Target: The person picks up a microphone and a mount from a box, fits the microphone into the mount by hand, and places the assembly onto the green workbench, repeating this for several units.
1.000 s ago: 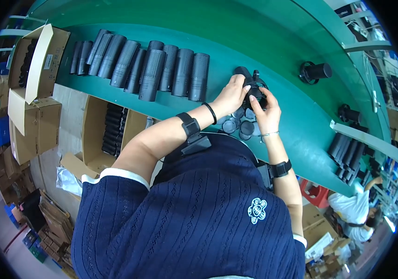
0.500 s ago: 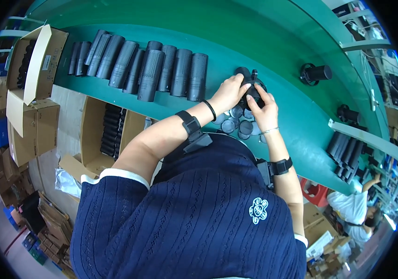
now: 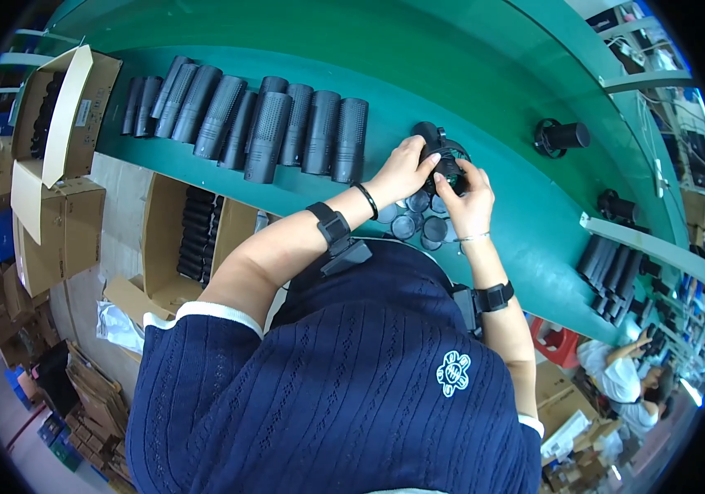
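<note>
Both hands meet over the far middle of the green bench point(image 3: 525, 267). Between them is a black cylindrical piece point(image 3: 427, 132) with a ring around it; a shiny, greenish round end shows beside my right thumb. My left hand point(image 3: 403, 171) is closed around its left side, thumb pressed on it. From the right, my right hand point(image 3: 471, 202) grips the ringed end between thumb and fingers. Much of the piece is hidden by my fingers. Just below my hands lie several dark round caps point(image 3: 403, 226), shallow like lids.
Several black textured tubes point(image 3: 268, 136) stand in a row at left. Black cylinders with rings point(image 3: 567, 136) sit at right, near stacked dark tubes point(image 3: 612, 267). Open cardboard boxes point(image 3: 60, 214) with black parts are at left. A person in white point(image 3: 616, 375) is at far right.
The black piece has turned in my hands, so its shiny round end now shows and its ring sits differently. My right fingers have shifted slightly. The person at far right has moved an arm.
</note>
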`<state>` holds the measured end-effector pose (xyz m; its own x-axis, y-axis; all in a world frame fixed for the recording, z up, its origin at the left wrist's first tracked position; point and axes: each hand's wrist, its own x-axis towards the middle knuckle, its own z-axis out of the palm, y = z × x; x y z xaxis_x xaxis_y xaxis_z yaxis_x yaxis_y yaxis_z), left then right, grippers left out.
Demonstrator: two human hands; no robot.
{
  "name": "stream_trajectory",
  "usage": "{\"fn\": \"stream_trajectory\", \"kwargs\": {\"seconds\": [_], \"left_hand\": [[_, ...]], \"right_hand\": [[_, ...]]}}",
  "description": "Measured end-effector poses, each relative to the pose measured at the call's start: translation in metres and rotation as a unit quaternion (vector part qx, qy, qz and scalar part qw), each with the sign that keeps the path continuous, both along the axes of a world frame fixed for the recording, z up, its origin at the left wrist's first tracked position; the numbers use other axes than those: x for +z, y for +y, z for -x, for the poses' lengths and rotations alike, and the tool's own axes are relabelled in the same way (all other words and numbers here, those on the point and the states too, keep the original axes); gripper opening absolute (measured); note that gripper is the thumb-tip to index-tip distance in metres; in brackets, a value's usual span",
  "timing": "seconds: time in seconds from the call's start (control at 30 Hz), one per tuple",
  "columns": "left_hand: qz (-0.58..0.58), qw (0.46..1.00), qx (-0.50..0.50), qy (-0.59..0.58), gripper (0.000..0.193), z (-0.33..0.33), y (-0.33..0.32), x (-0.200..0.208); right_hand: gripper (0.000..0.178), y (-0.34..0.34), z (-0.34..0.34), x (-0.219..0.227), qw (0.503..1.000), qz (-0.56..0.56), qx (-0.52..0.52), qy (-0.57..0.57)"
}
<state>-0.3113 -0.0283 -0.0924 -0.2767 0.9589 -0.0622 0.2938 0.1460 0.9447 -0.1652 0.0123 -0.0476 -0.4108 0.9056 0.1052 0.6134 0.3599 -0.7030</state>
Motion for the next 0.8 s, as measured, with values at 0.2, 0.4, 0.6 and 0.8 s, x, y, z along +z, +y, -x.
{"fn": "stream_trajectory", "kwargs": {"seconds": [0.2, 0.4, 0.6, 0.8], "left_hand": [[-0.002, 0.999, 0.014, 0.030, 0.027, -0.003, -0.001, -0.012], [0.009, 1.000, 0.017, -0.023, 0.026, 0.005, -0.003, -0.006], [0.158, 0.907, -0.031, -0.388, 0.023, 0.018, 0.004, -0.017], [0.197, 0.901, -0.036, -0.384, 0.033, 0.014, 0.010, -0.001]], "right_hand": [[0.045, -0.002, 0.004, 0.000, 0.999, 0.027, 0.023, -0.028], [0.047, 0.001, -0.002, 0.006, 0.994, 0.089, -0.058, 0.002], [0.022, 0.020, -0.014, -0.005, 0.929, 0.303, -0.128, 0.171], [0.028, 0.018, -0.016, 0.000, 0.847, 0.432, -0.164, 0.262]]}}
